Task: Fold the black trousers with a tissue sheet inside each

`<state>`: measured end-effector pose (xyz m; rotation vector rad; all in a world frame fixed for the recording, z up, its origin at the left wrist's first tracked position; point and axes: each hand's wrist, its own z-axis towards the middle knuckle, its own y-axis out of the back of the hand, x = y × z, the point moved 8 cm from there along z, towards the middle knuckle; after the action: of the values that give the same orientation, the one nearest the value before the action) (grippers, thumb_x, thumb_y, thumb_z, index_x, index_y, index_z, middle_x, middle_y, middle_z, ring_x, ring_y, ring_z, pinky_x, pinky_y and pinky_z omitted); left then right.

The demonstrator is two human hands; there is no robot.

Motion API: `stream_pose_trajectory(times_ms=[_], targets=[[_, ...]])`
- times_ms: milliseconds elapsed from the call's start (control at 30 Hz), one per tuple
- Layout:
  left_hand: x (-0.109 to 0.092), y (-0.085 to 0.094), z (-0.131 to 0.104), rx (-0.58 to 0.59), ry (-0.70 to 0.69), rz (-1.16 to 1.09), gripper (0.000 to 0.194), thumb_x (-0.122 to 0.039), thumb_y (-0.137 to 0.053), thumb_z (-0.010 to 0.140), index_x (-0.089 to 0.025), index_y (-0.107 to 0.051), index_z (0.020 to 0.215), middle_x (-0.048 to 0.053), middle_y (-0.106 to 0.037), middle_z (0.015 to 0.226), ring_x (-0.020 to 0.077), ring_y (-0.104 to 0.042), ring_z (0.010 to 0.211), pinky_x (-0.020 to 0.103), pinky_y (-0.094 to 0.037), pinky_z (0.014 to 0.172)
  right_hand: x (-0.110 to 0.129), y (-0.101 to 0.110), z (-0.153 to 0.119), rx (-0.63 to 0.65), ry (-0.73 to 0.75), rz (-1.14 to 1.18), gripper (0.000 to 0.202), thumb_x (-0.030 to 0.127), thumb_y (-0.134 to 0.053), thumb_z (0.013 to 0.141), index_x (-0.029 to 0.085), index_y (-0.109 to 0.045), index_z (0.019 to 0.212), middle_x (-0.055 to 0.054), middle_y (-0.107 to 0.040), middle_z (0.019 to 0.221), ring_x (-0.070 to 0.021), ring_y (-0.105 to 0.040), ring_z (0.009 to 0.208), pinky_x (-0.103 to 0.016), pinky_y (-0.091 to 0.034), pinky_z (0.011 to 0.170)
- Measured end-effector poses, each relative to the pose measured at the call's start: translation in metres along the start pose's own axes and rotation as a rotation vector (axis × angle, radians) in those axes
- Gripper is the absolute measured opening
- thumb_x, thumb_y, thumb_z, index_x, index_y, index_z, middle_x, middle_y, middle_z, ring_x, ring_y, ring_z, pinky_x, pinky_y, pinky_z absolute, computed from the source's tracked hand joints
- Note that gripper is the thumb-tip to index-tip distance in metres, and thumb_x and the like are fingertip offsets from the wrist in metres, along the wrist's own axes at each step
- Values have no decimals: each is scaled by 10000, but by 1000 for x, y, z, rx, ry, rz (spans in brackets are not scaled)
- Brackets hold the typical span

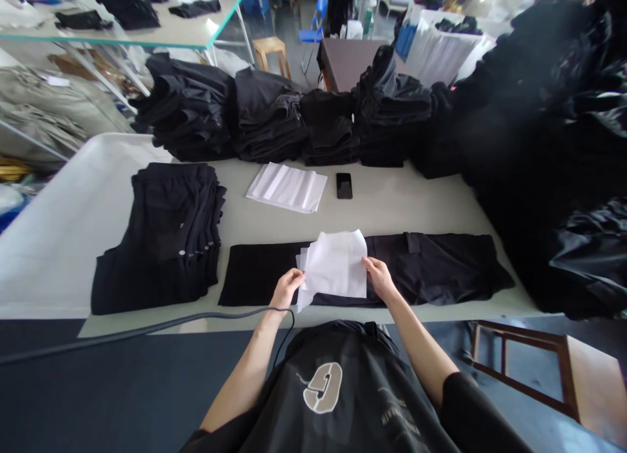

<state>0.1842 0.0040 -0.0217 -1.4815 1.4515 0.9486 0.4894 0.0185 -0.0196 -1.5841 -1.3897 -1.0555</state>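
Note:
Several thin white sheets are held between my two hands, above a pair of black trousers laid lengthwise across the table. My left hand pinches the sheets at their left edge, where smaller translucent pieces stick out. At the right edge, my right hand grips them between thumb and fingers. The sheets cover the middle of the trousers. Farther back lies a stack of white sheets, with a black phone to its right.
Folded dark trousers are piled at the left. Stacks of black garments line the table's back edge, and a large black heap rises at the right. A black cable crosses in front of my left wrist. A wooden stool stands lower right.

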Motion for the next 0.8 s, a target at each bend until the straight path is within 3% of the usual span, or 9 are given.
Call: stream_pose_trajectory(times_ms=[167, 300, 400, 500, 633, 700, 800], targets=[[-22, 58, 32, -222, -46, -50, 330, -500, -746, 713, -204, -623, 791, 14, -686, 776, 181, -652, 729, 283, -492, 650, -30, 43, 5, -90, -49, -95, 556, 704, -741, 683, 214, -481, 645, 54, -397, 602, -106, -369, 605, -238, -313, 549], [-57, 112, 75, -469, -133, 34, 288, -459, -721, 739, -197, -628, 814, 36, -732, 863, 184, -687, 818, 281, -536, 697, -66, 78, 8, -122, -120, -256, 493, 670, -695, 680, 208, -523, 668, 64, -390, 586, -105, -345, 585, -248, -278, 539], [-91, 129, 113, -577, -193, 112, 174, -353, -700, 798, -192, -644, 832, 46, -751, 926, 182, -700, 884, 295, -558, 769, -87, 97, 10, -146, -145, -392, 460, 655, -641, 662, 206, -541, 655, 45, -431, 594, -122, -375, 604, -262, -284, 555], [-137, 118, 155, -594, -335, 226, 56, -228, -674, 878, -186, -640, 888, 55, -748, 992, 166, -683, 948, 304, -547, 890, -98, 101, 12, -135, -145, -461, 432, 637, -597, 651, 211, -531, 620, 34, -438, 589, -134, -384, 624, -273, -297, 581], [-193, 75, 210, -574, -659, 422, 55, -145, -561, 987, -132, -582, 1036, 105, -687, 1165, 141, -614, 1092, 298, -473, 1021, -99, 96, 14, -83, -141, -448, 394, 599, -609, 648, 207, -570, 655, 16, -494, 632, -152, -430, 671, -284, -349, 638], [-204, 46, 243, -502, -747, 558, 45, -141, -533, 999, -145, -571, 1023, 121, -662, 1192, 159, -592, 1162, 313, -444, 1064, -100, 94, 15, -71, -164, -428, 391, 597, -609, 659, 208, -582, 681, 8, -516, 656, -160, -447, 689, -287, -361, 649], [-191, -2, 296, -213, -710, 852, 80, -119, -550, 966, -185, -595, 959, 124, -682, 1152, 211, -613, 1174, 359, -428, 1096, -101, 94, 18, -58, -199, -412, 393, 604, -591, 687, 211, -570, 688, 14, -496, 652, -156, -436, 680, -281, -350, 637]])
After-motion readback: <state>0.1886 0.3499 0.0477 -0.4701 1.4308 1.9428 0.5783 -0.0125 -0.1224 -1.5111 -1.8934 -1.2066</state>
